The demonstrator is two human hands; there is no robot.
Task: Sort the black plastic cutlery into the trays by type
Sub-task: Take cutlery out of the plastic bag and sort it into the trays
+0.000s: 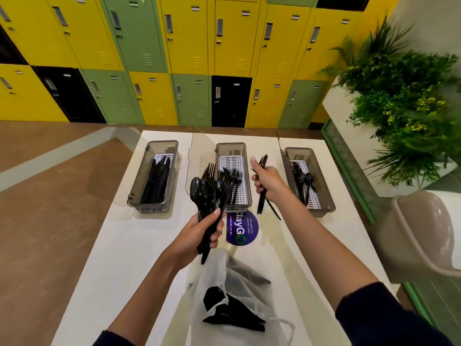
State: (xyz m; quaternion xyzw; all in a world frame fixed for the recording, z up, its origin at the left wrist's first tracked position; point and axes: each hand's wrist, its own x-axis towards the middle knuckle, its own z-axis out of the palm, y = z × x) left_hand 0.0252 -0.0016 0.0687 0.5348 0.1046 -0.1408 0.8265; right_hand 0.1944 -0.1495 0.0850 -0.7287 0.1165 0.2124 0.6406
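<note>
Above white tabletop (124,245), left hand (199,232) grips bunch of black spoons and forks (199,192); right hand (269,186) clutches few forks (263,161), between fork tray (230,146) on its left and spoon tray (324,186) on its right.

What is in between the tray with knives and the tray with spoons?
The head view shows the fork tray between the knife tray and the spoon tray. The right hand, gripping loose forks, hovers between it and the spoon tray.

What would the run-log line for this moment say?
left hand: grips spoon-and-fork bundle | right hand: grips forks, between fork tray and spoon tray | knife tray: knives inside | bag: cutlery inside
</note>
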